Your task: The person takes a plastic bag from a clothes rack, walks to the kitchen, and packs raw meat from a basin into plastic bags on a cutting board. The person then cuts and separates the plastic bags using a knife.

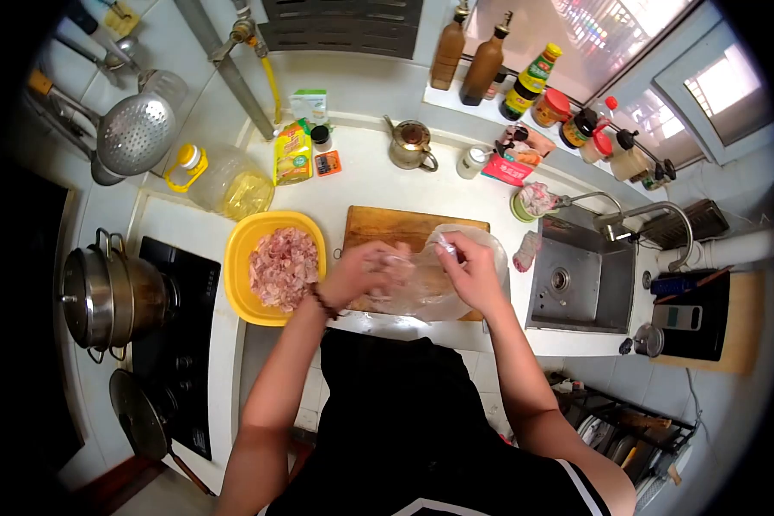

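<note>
My left hand (371, 273), with a dark bead bracelet at the wrist, hovers over the left part of the wooden cutting board (387, 222). Its fingers are smeared by motion. Over the board's right half, my right hand (475, 273) is closed, thumb against fingers, on a bit of crinkled clear plastic film (445, 244). Below both hands lies a wide translucent plastic thing (490, 249); whether it is a bag or a shallow bowl I cannot tell. Left of the board, a yellow basin (236, 273) holds cut raw meat (284, 265), close to my left wrist.
An oil jug (241, 185), a yellow seasoning packet (293, 155) and a metal teapot (413, 144) stand behind. The sink (580, 292) is at right. At left are a black cooktop (176, 335) and a steamer pot (95, 297). Sauce bottles (529, 84) line the sill.
</note>
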Demonstrator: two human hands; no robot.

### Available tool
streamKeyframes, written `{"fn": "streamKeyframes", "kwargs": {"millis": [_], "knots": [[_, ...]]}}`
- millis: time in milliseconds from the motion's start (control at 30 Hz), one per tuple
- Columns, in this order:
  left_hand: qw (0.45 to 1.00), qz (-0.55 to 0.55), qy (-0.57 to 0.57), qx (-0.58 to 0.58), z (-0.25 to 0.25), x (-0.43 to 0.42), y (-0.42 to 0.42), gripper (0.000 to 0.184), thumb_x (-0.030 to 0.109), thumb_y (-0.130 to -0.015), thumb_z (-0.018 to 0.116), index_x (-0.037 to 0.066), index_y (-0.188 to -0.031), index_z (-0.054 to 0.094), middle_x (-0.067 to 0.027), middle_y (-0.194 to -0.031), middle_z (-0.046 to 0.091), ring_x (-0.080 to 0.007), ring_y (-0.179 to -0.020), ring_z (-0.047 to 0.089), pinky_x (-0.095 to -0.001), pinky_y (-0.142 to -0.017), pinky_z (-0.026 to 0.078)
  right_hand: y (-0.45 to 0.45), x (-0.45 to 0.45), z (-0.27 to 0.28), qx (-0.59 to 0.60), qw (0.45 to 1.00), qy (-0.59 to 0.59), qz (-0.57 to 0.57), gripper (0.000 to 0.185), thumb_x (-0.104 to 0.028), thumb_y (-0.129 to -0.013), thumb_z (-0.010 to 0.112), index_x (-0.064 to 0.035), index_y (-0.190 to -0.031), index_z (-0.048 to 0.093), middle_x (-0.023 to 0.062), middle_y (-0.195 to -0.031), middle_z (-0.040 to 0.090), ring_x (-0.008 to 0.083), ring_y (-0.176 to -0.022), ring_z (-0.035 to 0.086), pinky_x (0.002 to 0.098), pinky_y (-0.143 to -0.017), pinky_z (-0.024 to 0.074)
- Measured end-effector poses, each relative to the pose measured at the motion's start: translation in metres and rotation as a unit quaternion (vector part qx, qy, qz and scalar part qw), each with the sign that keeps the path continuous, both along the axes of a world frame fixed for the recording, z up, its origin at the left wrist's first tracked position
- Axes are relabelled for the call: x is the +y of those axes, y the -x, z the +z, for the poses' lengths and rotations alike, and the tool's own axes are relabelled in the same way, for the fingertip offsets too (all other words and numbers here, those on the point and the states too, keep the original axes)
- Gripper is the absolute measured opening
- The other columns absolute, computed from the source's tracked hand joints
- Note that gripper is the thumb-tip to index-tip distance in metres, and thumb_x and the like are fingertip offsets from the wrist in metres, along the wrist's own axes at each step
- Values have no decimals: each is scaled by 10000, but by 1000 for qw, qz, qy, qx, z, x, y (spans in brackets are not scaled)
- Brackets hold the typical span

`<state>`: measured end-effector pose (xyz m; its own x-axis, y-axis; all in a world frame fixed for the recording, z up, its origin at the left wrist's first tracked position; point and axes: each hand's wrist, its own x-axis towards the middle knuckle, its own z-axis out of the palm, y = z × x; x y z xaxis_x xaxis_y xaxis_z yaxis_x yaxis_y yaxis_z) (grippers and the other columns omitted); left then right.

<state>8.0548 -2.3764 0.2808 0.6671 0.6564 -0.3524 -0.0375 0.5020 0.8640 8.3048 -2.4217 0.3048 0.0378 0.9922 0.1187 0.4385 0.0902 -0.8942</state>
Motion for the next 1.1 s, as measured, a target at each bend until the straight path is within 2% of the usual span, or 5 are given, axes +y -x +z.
{"fn": "streamKeyframes", "kwargs": {"millis": [200,700,833,900,1100], "knots": [[883,-199,-368,214,-97,-16,-103,349,137,-944,646,73,-1282,587,-102,-1247,651,-202,-1108,646,-350,-889,553,25,-15,1,115,992,58,9,180,-136,-1007,658,-7,-1128,695,54,-742,646,85,-642,588,261,-593,467],[723,-301,-458,420,-123,-48,-139,479,250,-1037,448,173,-1509,469,-220,-1459,471,-391,-1410,452,-487,-1136,430,-30,-25,30,111,986,-47,-117,146,-98,-1023,627,2,-1095,706,-35,-688,584,24,-591,488,217,-539,384],[830,-253,-481,126,-67,-38,-82,514,156,-981,619,59,-1470,494,-219,-1478,503,-333,-1372,507,-474,-1130,431,-36,-29,32,133,985,-32,-106,139,-103,-1038,616,-2,-1070,705,-57,-670,544,2,-578,442,203,-520,342],[940,-255,-192,117,11,-30,-49,457,48,-947,683,56,-1391,572,-150,-1418,594,-231,-1246,624,-375,-970,554,-38,-31,34,136,985,-16,-108,127,-78,-1002,641,10,-1060,711,-8,-704,597,27,-594,485,218,-542,388],[947,40,-158,277,-16,12,69,117,47,-955,710,-2,-1056,742,-46,-852,750,-98,-754,685,-259,-709,568,-39,-25,31,133,986,-8,-96,111,-66,-978,663,19,-1029,714,14,-690,603,40,-594,470,228,-546,392]]}}
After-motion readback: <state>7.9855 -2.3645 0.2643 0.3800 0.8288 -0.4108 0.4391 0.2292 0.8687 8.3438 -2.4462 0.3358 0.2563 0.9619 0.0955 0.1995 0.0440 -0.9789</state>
